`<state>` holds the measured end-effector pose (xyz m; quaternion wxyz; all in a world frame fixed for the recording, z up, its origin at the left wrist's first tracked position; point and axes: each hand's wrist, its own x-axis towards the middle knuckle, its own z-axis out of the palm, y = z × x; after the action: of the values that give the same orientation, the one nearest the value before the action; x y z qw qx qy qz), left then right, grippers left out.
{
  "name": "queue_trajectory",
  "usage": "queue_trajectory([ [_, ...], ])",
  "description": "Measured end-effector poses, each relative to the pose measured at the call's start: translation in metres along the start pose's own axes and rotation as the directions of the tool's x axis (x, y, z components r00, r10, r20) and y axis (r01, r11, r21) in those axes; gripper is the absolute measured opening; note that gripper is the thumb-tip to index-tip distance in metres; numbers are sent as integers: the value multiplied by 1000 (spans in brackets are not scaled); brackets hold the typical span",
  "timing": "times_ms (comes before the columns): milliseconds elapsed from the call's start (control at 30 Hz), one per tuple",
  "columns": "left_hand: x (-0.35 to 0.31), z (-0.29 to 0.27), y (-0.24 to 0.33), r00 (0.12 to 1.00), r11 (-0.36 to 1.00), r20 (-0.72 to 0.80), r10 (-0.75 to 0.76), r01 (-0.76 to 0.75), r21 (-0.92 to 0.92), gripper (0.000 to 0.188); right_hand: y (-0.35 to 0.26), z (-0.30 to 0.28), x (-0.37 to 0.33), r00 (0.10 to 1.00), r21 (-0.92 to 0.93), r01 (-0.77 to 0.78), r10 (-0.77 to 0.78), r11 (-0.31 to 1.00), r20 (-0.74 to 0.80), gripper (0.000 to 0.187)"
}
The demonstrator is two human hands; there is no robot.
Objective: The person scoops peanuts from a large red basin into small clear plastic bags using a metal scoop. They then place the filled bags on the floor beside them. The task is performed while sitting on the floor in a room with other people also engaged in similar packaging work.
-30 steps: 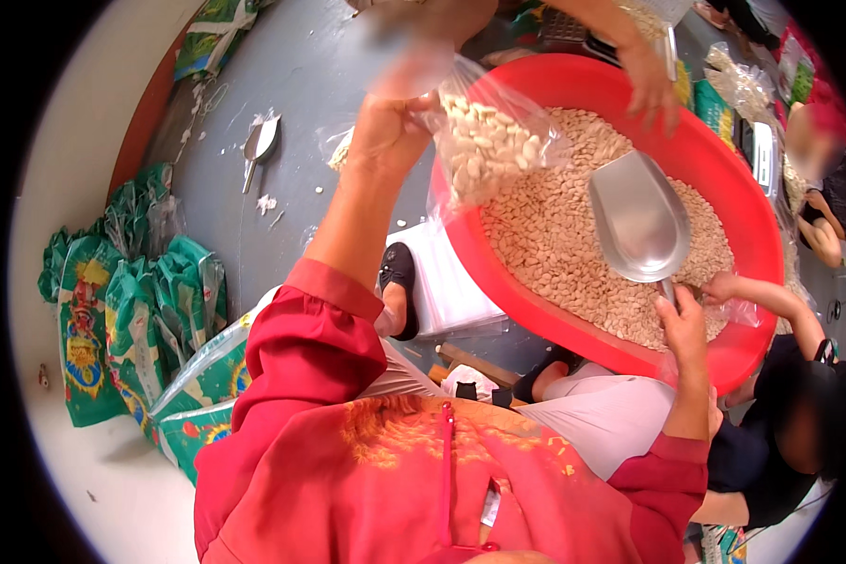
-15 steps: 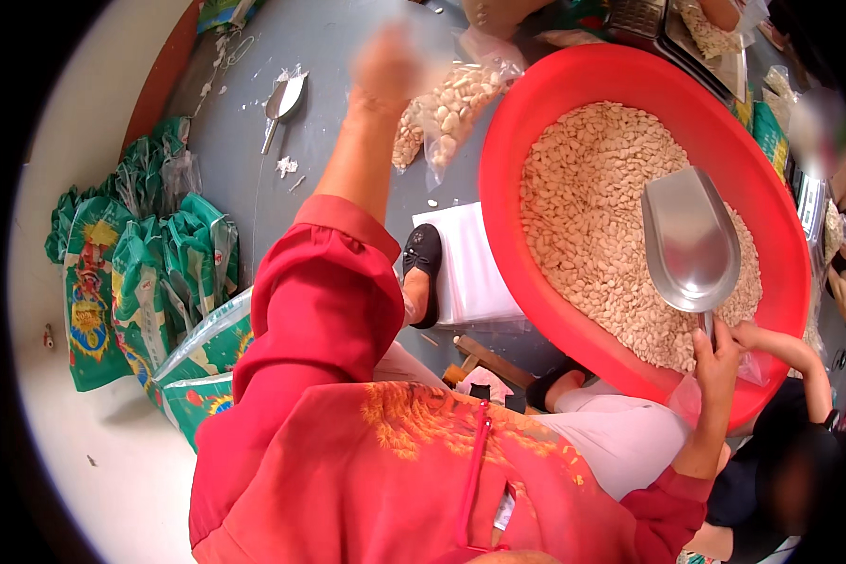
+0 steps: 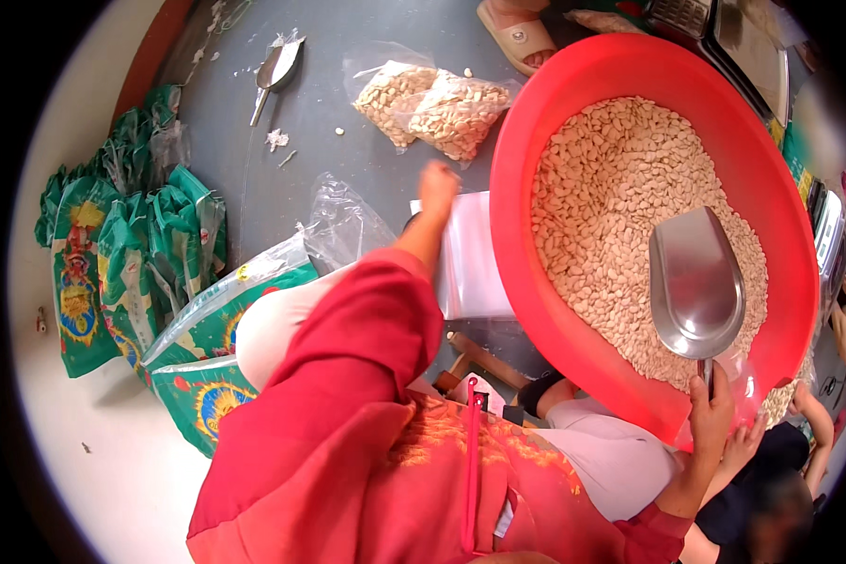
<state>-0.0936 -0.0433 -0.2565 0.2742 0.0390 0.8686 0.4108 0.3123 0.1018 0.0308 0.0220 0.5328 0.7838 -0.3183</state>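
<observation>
My right hand [image 3: 712, 411] grips the handle of a metal scoop [image 3: 696, 282]. The scoop lies over pale pumpkin seeds [image 3: 602, 179] in a large red basin [image 3: 515, 197], with no seeds visible in its bowl. My left hand [image 3: 436, 191] is above the near-left corner of a stack of clear plastic bags [image 3: 477, 258], fingers curled; what they hold, if anything, is hidden. Two clear bags of seeds, a left one [image 3: 388, 94] and a right one [image 3: 458, 115], lie on the floor beyond it.
Green printed packages [image 3: 85, 282] stand at the left wall. A small scoop [image 3: 277, 73] lies on the grey floor. Another person's foot in a sandal [image 3: 522, 39] is at the top. At right, a co-worker's hand [image 3: 811, 404] is beside a seed bag [image 3: 778, 401]. Scales stand beyond the basin.
My left hand has drawn back from the filled bags to the stack of clear bags. The scoop has shifted slightly toward me. The co-worker's hand has moved away from my right hand.
</observation>
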Motion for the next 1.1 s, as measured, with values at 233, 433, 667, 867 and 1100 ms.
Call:
queue_trajectory([
  [233, -104, 77, -92, 739, 587, 649, 181, -611, 532, 30, -4, 0, -4, 995, 20, -91, 90, 996, 49, 36],
  [433, -97, 66, -103, 728, 542, 636, 257, -653, 529, 29, -2, -3, 1, 999, -144, 53, -53, 988, 2, 36],
  [667, -51, 32, -94, 901, 898, 252, 353, -402, 180, 24, -23, -13, -13, 989, -324, 151, -144, 934, 46, 30],
  [867, -59, -63, 66, 971, 949, 56, 232, -213, -234, 12, -3, -10, -34, 983, 109, 166, -156, 980, -96, 33],
  [1100, -134, -146, 195, 734, 827, 385, 559, -528, -193, 8, -26, -29, -54, 938, 860, 329, -241, 389, -250, 35],
])
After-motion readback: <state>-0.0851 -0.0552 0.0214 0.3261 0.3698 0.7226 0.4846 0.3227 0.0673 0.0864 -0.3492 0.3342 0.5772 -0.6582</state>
